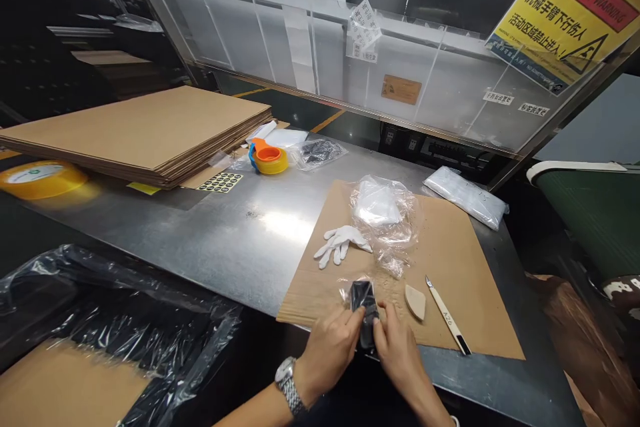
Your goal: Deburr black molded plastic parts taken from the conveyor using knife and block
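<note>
A dark oblong object [366,332] with clear plastic about it is between my two hands at the front edge of the cardboard sheet [450,247]; its exact kind I cannot make out. My left hand [334,345], with a metal watch on the wrist, grips its left side, index finger on top. On the other side my right hand [397,345] is closed on it, thumb against the edge. To the right are a tan wedge-shaped pad [415,302] and a craft knife [447,315] with a cream handle. Beyond lie a white glove [343,242] and a crumpled clear plastic bag [384,207] with white material inside.
Stacked cardboard sheets [165,123] cover the metal table's [270,203] far left. Rolls of yellow tape [274,161], a sticker sheet [221,181] and a plastic packet [467,195] lie around. A clear panel [330,47] stands behind; a green conveyor belt [595,213] is at right.
</note>
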Tool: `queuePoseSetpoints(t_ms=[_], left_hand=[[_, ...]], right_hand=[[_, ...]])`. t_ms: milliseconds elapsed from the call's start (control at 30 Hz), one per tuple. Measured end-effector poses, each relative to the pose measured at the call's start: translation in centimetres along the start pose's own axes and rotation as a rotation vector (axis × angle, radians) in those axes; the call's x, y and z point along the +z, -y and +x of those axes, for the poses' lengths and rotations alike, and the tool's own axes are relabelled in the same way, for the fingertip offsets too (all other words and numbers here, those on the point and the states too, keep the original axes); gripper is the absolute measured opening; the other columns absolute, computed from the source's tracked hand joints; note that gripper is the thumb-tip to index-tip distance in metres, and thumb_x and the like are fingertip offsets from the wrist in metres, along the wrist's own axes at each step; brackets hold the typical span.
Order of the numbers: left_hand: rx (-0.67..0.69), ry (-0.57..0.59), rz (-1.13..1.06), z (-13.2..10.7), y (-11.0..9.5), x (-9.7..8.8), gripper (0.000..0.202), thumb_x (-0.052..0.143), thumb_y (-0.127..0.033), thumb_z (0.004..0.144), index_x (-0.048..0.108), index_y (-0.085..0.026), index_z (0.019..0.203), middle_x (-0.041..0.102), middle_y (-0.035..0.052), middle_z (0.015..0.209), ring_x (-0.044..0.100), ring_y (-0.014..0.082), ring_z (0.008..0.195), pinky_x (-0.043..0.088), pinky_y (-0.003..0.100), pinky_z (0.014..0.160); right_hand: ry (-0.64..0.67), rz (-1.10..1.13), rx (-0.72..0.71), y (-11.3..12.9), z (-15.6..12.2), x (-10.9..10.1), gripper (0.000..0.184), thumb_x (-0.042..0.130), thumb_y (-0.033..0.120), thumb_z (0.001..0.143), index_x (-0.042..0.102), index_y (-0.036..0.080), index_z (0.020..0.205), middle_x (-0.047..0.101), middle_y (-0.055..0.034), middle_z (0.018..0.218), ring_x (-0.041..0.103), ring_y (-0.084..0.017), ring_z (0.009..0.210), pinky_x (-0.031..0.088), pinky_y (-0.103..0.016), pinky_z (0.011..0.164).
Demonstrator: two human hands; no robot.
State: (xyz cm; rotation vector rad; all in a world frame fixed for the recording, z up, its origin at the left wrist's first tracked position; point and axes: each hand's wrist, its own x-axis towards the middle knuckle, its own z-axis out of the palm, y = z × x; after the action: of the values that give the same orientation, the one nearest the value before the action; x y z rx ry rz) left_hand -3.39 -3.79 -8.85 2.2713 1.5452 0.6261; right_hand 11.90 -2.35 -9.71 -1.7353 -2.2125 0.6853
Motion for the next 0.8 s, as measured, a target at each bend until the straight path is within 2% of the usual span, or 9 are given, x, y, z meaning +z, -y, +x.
queuePoseSetpoints(t_ms=[67,133,267,433,500,600,667,733,800], left_hand=[[0.016,0.025,-0.039,0.3,-0.6,-1.0,0.024,0.039,-0.015,0.086,0.063,-0.017,0.090,0.065,0.0071,0.072,0.059,0.0212,0.069,0.045,0.030,0.061],[-0.024,0.027,-0.087,0.7,-0.8,-2.1,0.023,0.040,-0.014,0.084,0.063,-0.017,0.082,0.064,0.0067,0.069,0.058,0.0205,0.066,0.043,0.030,0.059],[-0.168,-0.004,-0.254,1.8,0.2,-5.5,0.024,0.042,-0.017,0.083,0.063,-0.017,0.072,0.062,0.0053,0.061,0.054,0.0179,0.059,0.037,0.029,0.057],[-0.275,-0.060,-0.666,2.2,2.3,-10.6,0.017,0.056,-0.029,0.076,0.069,-0.020,0.081,0.055,-0.0009,0.055,0.048,0.0137,0.055,0.035,0.025,0.055],[-0.379,-0.188,-0.897,1.5,3.2,-11.3,0.025,0.059,-0.037,0.073,0.067,-0.018,0.088,0.050,-0.0032,0.054,0.044,0.0118,0.051,0.035,0.024,0.051],[-0.634,-0.594,-1.192,-0.7,4.3,-10.2,0.034,0.045,-0.049,0.079,0.057,-0.017,0.079,0.043,-0.0042,0.055,0.042,0.0097,0.052,0.035,0.021,0.052],[-0.782,-0.728,-1.301,-2.9,4.7,-8.5,0.039,0.040,-0.054,0.079,0.052,-0.017,0.071,0.045,-0.0031,0.055,0.043,0.0096,0.051,0.036,0.021,0.051],[-0.865,-0.704,-1.441,-5.3,4.7,-6.9,0.048,0.041,-0.061,0.075,0.054,-0.015,0.069,0.054,0.0031,0.057,0.051,0.0144,0.051,0.041,0.027,0.048],[-0.818,-0.516,-1.791,-7.6,4.7,-6.1,0.061,0.037,-0.069,0.073,0.060,-0.012,0.075,0.063,0.0126,0.068,0.061,0.0225,0.060,0.047,0.036,0.055]], right_hand=[[0.031,-0.053,-0.040,1.4,0.5,-0.9,0.028,0.042,0.014,0.083,0.053,0.014,0.109,0.068,-0.0066,0.071,0.064,-0.020,0.065,0.035,-0.024,0.053],[0.058,-0.103,-0.078,2.8,1.1,-2.2,0.018,0.044,0.013,0.081,0.060,0.015,0.088,0.067,-0.0081,0.067,0.063,-0.021,0.063,0.031,-0.024,0.051],[0.124,-0.143,-0.189,5.0,3.5,-5.7,0.034,0.042,0.024,0.086,0.054,0.017,0.055,0.060,-0.0043,0.052,0.054,-0.014,0.049,0.022,-0.024,0.047],[0.229,-0.147,-0.384,8.2,6.1,-9.6,0.033,0.047,0.026,0.085,0.049,0.017,0.053,0.053,0.0008,0.048,0.047,-0.009,0.047,0.025,-0.021,0.047],[0.311,-0.019,-0.461,10.0,6.4,-10.2,0.034,0.041,0.029,0.089,0.051,0.018,0.059,0.054,0.0010,0.051,0.049,-0.009,0.048,0.030,-0.020,0.048],[0.385,0.322,-0.527,12.6,6.1,-9.7,0.039,0.032,0.037,0.094,0.053,0.018,0.067,0.058,-0.0005,0.058,0.054,-0.010,0.052,0.039,-0.019,0.050],[0.342,0.399,-0.592,14.1,5.8,-8.1,0.037,0.034,0.038,0.093,0.054,0.019,0.068,0.058,-0.0013,0.059,0.055,-0.012,0.054,0.042,-0.021,0.051],[0.292,0.321,-0.727,15.3,5.5,-5.5,0.032,0.038,0.036,0.091,0.055,0.021,0.069,0.057,-0.0003,0.058,0.054,-0.013,0.052,0.040,-0.022,0.050],[0.252,0.188,-0.900,16.3,5.1,-2.1,0.029,0.040,0.037,0.090,0.055,0.024,0.069,0.056,0.0010,0.055,0.052,-0.013,0.048,0.037,-0.022,0.047]])
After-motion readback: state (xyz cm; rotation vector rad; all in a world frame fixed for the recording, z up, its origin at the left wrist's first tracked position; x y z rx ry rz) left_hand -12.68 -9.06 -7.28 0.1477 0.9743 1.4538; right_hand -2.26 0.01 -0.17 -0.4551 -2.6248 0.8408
